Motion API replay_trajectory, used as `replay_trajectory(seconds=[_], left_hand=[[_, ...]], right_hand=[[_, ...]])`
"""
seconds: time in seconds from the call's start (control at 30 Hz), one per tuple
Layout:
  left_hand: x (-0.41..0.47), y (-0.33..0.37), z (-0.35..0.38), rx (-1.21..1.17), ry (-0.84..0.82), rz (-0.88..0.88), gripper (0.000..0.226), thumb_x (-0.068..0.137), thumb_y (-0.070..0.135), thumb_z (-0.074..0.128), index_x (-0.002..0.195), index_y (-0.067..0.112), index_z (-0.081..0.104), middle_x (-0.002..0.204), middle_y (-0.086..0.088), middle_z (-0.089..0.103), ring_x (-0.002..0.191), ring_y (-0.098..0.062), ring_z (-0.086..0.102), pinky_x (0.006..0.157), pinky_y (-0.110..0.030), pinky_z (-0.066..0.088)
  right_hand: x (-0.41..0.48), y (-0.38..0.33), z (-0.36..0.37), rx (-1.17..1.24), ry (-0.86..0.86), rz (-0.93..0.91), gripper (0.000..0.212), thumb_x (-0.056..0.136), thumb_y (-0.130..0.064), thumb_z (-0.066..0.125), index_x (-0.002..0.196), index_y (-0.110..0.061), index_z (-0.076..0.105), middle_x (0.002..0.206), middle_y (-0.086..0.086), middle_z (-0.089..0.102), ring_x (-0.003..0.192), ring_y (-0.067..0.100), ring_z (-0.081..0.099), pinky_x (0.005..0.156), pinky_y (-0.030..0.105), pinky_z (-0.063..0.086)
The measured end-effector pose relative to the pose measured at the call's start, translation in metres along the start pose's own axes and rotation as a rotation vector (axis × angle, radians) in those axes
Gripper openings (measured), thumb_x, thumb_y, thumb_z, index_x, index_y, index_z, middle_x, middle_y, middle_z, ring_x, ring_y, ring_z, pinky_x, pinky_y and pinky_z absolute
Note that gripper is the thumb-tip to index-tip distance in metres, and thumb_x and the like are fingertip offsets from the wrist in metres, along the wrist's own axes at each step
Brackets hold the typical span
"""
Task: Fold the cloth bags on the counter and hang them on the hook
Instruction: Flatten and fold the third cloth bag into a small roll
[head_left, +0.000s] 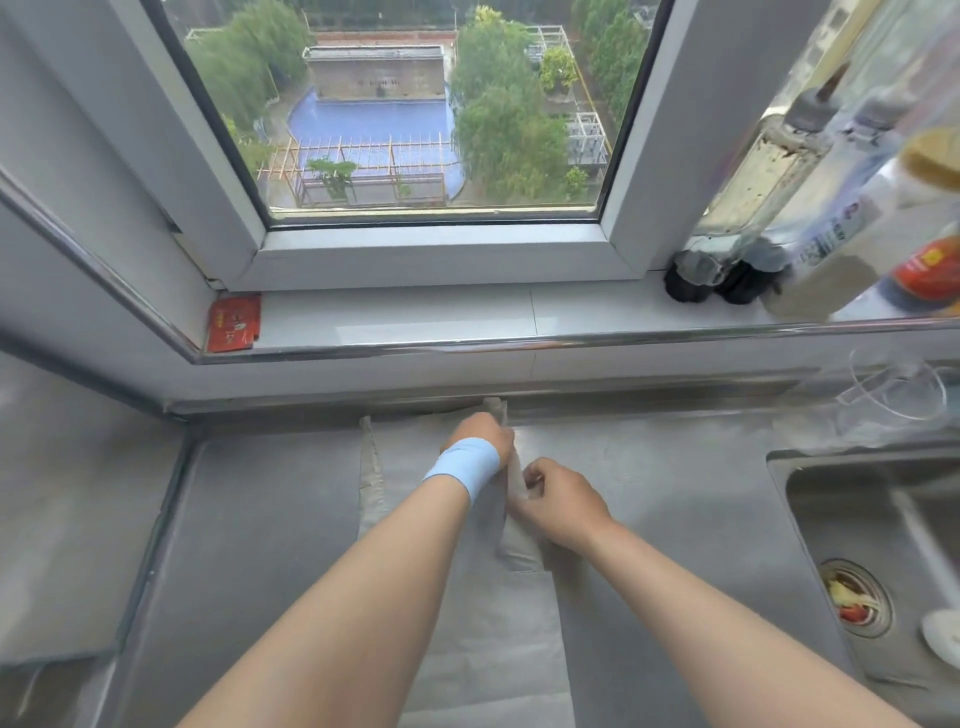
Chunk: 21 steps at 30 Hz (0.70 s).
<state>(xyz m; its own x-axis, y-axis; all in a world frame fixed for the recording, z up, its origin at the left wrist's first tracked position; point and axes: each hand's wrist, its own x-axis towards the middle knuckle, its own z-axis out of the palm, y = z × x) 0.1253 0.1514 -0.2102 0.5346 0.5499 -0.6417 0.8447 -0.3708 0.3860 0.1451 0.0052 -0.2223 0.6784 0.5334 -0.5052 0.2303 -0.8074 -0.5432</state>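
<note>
A pale grey cloth bag (498, 629) lies flat on the steel counter (249, 519), running from the front edge back to the wall. My left hand (480, 428), with a light blue band on its wrist, grips the far end of the bag's right handle strap (515, 480) near the wall. My right hand (558, 501) pinches the same strap lower down. The left handle strap (371, 473) lies flat on the counter. No hook is in view.
A steel sink (872, 545) with a drain strainer holding food scraps (852, 597) sits at the right. A clear glass (893, 397) stands behind it. Bottles (810, 208) crowd the window sill's right end; a red packet (234, 322) lies at its left end.
</note>
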Motion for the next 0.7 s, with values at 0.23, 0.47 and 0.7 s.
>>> replay_trajectory(seconds=[0.23, 0.47, 0.7], left_hand=[[-0.004, -0.040, -0.008, -0.399, 0.150, 0.205, 0.029, 0.090, 0.008, 0.040, 0.096, 0.022, 0.064, 0.085, 0.004, 0.072, 0.081, -0.024, 0.068, 0.080, -0.030, 0.055], [-0.015, -0.126, -0.041, -0.401, 0.599, -0.139, 0.026, 0.085, 0.008, 0.051, 0.110, 0.014, 0.055, 0.118, -0.009, 0.053, 0.109, -0.033, 0.054, 0.091, -0.037, 0.046], [-0.028, -0.170, -0.045, -0.490, 0.158, -0.205, 0.015, 0.078, 0.023, 0.071, 0.092, 0.027, 0.068, 0.101, 0.004, 0.071, 0.097, -0.022, 0.067, 0.093, -0.028, 0.051]], right_hand=[[0.005, -0.005, 0.002, -0.117, 0.127, -0.063, 0.044, 0.077, -0.031, 0.064, 0.115, -0.025, 0.043, 0.112, -0.006, 0.058, 0.102, 0.025, 0.060, 0.070, 0.031, 0.039], [0.016, -0.063, 0.029, -0.268, 0.151, -0.418, 0.020, 0.092, -0.023, 0.054, 0.110, -0.021, 0.060, 0.110, -0.001, 0.056, 0.101, 0.026, 0.059, 0.070, 0.032, 0.036], [0.053, -0.139, 0.066, -0.169, -0.069, -0.250, 0.035, 0.091, -0.048, 0.055, 0.108, -0.021, 0.069, 0.113, 0.001, 0.069, 0.111, 0.024, 0.061, 0.086, 0.032, 0.048]])
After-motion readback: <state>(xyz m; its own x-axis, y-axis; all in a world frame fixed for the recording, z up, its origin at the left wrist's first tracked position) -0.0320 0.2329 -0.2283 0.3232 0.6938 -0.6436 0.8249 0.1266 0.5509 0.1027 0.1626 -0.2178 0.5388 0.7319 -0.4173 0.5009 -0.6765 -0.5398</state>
